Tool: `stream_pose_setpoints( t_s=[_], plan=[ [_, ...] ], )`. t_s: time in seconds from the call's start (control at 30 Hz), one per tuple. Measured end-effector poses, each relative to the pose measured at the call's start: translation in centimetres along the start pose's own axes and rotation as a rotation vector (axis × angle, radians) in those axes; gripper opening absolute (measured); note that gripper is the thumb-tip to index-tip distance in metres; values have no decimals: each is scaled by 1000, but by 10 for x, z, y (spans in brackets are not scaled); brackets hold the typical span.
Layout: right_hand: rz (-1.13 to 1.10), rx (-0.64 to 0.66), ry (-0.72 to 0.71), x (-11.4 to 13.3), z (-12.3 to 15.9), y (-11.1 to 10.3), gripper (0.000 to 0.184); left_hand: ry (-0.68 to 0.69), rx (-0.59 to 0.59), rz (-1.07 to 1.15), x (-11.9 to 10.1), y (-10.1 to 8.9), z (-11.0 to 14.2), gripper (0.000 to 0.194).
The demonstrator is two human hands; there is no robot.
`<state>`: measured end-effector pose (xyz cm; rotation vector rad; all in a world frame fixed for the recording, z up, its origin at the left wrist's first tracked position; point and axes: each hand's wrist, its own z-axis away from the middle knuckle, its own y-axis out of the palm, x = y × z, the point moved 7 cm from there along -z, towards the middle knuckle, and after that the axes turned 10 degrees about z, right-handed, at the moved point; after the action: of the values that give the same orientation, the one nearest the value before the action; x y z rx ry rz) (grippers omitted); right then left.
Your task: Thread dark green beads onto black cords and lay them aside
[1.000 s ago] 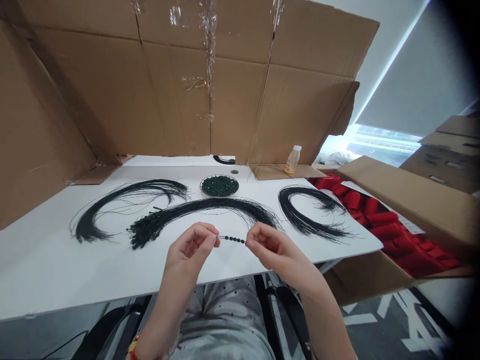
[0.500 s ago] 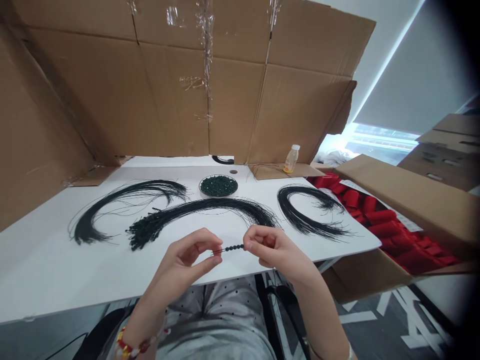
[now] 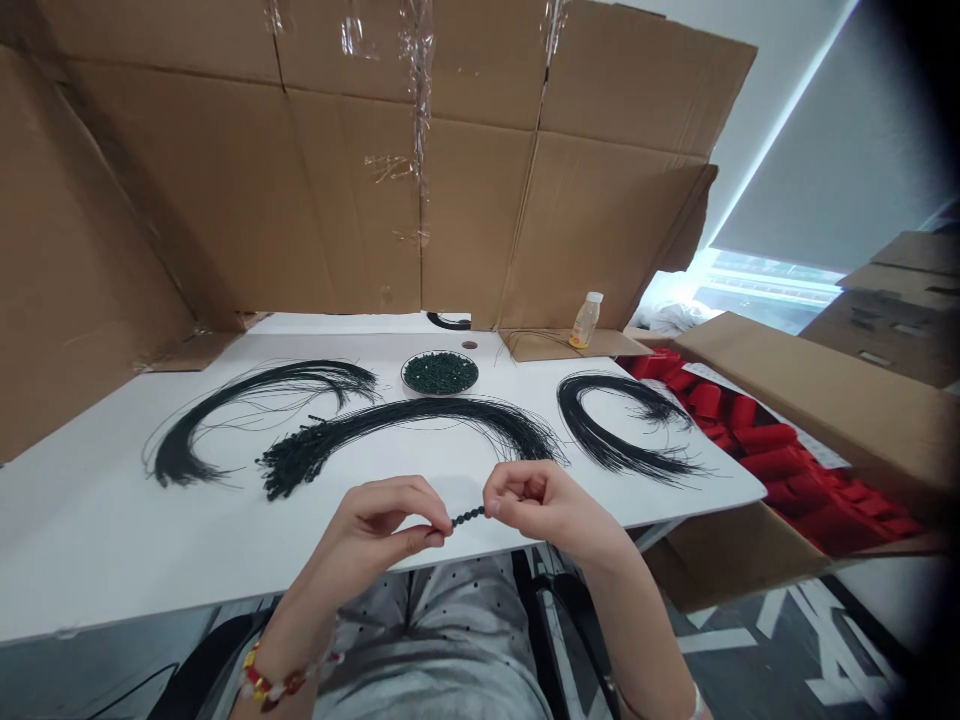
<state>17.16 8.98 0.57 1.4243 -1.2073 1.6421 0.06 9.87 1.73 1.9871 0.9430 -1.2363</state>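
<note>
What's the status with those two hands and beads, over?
Left hand, right hand: both pinching the short bead strand, one at each visible end. Strand appears over the white table, near its front edge. Black cord bundle lies beyond the hands.

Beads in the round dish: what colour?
The beads look dark green, seen in the head view.

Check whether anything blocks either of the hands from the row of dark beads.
Nothing visible does: the left hand and right hand pinch opposite ends of the row of dark beads. The middle bundle of black strands lies beyond, on the table.
</note>
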Motion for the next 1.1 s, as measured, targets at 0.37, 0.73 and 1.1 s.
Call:
stream_pose_setpoints(
  t_s=[0.37,0.73,1.1],
  plan=[
    [93,-3,41,-12,0,3,28,-257,132,-201,20,12,-1,12],
    [132,-24,51,-11,1,3,24,-265,-10,-176,25,2,-2,9],
    [185,-20,48,-12,0,5,22,-329,2,-188,34,-4,-1,5]
  ],
)
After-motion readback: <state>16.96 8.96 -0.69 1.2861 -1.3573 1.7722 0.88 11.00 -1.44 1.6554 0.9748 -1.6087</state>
